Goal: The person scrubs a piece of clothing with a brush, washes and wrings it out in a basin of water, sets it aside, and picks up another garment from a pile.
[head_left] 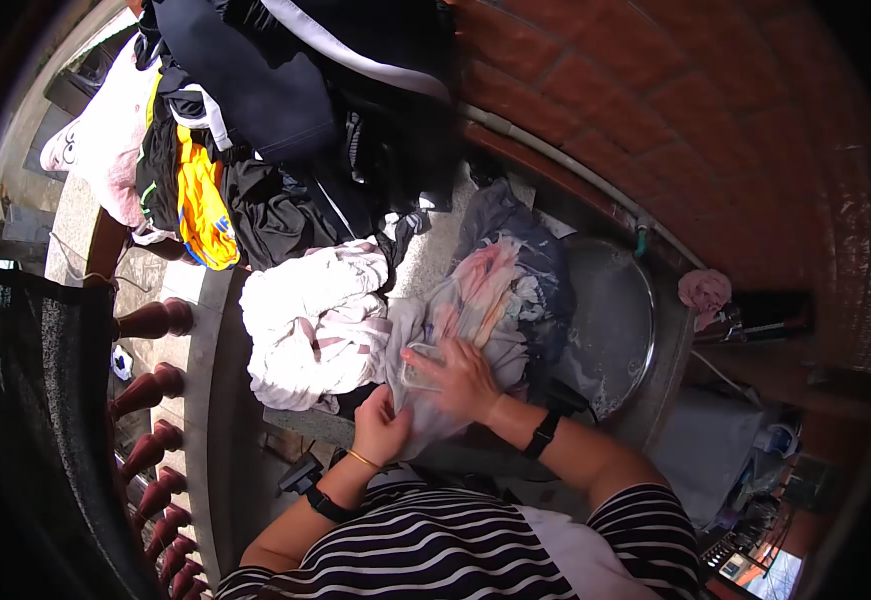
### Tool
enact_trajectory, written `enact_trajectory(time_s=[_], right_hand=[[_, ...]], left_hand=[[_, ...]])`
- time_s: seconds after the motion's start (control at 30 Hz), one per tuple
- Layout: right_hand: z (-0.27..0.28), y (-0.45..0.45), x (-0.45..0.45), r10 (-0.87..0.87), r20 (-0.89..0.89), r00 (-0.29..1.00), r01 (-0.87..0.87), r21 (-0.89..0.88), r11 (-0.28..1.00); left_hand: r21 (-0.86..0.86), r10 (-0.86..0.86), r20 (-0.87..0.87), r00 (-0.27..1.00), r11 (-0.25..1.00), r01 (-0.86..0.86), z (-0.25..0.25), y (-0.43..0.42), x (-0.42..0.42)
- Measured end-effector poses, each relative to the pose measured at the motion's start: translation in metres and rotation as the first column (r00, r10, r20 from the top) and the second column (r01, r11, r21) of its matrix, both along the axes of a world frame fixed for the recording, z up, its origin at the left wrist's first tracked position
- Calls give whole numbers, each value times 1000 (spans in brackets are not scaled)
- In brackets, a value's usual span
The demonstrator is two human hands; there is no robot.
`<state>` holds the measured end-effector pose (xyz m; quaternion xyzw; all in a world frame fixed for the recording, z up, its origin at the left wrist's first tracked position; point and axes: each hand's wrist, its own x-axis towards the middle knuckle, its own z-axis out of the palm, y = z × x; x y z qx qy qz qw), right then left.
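A wet, light grey garment (410,325) with pink and yellowish patches is spread over the stone ledge in front of me. My left hand (381,428) is closed, its fingers pinching the garment's near edge. Under the fingers of my right hand (465,383) is a pale, whitish rectangular block (419,368), pressed flat on the cloth; whether it is soap or a brush I cannot tell. Just left of the garment lies a heap of white laundry (310,325). Darker grey-blue wet cloth (545,285) bunches on its right.
A round metal basin (610,320) with a little suds sits right of the cloth, beside a brick wall (675,130). Dark clothes (255,90), a yellow garment (202,205) and a pink item (120,150) pile up at the far left. Red balusters (155,318) line the left side.
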<state>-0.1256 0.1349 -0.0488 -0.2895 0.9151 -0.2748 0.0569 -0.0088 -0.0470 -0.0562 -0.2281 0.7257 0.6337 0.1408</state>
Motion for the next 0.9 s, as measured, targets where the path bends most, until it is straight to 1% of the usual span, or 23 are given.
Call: enact_trajectory(time_s=[0.03, 0.07, 0.1, 0.13, 0.17, 0.2, 0.27, 0.3, 0.37, 0.4, 0.47, 0.5, 0.53, 0.57, 0.63, 0.67, 0.7, 0.73, 0.77, 0.8, 0.83, 0.87, 0.9], right_hand=[[-10, 14, -15, 37, -49, 998, -35, 39, 999], [-18, 27, -55, -23, -167, 986, 51, 162, 985], [-36, 38, -99, -164, -280, 946, 201, 108, 974], [-38, 42, -135, -295, -203, 934, 332, 188, 924], [-34, 47, -159, -425, -142, 894, 448, 275, 851], [-29, 51, -170, -439, -151, 886, 464, 268, 844], [-16, 55, -178, -374, -93, 923, 383, 331, 862], [-5, 63, -177, -383, -101, 918, 395, 325, 859], [25, 96, -177, -492, -222, 842, 537, 248, 806], [39, 122, -181, -580, -320, 749, 660, 283, 696], [61, 187, -188, -702, -498, 510, 860, 290, 419], [77, 210, -187, -742, -510, 434, 888, 381, 258], [86, 234, -188, -804, -415, 427, 827, 538, 162], [90, 253, -189, -829, -313, 464, 737, 656, 165], [92, 259, -180, -863, -149, 483, 748, 582, 318], [87, 266, -173, -865, -137, 482, 748, 579, 325], [77, 278, -162, -894, 122, 430, 793, 422, 439], [65, 290, -148, -839, 380, 389, 836, 236, 495], [47, 301, -127, -818, 514, 258, 908, 160, 387], [18, 317, -102, -755, 641, 136, 960, 104, 261], [-45, 356, -82, -860, 469, 199, 939, 160, 305], [-117, 399, -57, -945, 220, 242, 910, 286, 300], [-188, 428, -30, -968, 190, 164, 941, 265, 211]], left_hand=[[-95, -64, -28, 998, 994, 61, 11, -1, -6], [-93, -75, -20, 997, 993, 72, 10, 0, -7], [-103, -86, -15, 996, 991, 84, 5, 0, -7], [-5, -25, 29, 999, 1000, 25, -2, 2, -4], [93, 31, 73, 997, 995, -38, -8, 5, -3], [91, 16, 61, 998, 996, -22, -15, 6, -3], [178, 68, 110, 992, 980, -87, -24, 3, 0], [177, 58, 100, 993, 981, -75, -20, 3, -2], [197, -9, 144, 990, 980, -20, -12, 1, -8], [195, -10, 135, 991, 981, -17, -14, 0, -9], [22, -86, 181, 980, 996, 83, -21, -3, -8], [14, -91, 181, 979, 996, 90, -13, 0, -10], [63, -14, 182, 983, 998, 2, 0, 5, -15], [112, 65, 185, 981, 990, -87, 8, 8, -18], [116, 65, 187, 980, 989, -87, 6, 8, -19], [126, 68, 194, 979, 988, -94, 3, 6, -18], [109, 70, 197, 978, 990, -93, -3, 2, -18], [75, 34, 229, 973, 996, -52, -11, -3, -18], [45, 2, 260, 966, 999, -14, -14, -7, -22], [142, 44, 382, 923, 984, -106, 25, 1, -39], [130, 51, 381, 923, 986, -108, 38, -1, -47], [-219, -143, 248, 958, 955, 199, 47, -2, -54], [-562, -366, 191, 911, 720, 407, 56, -1, -60]])
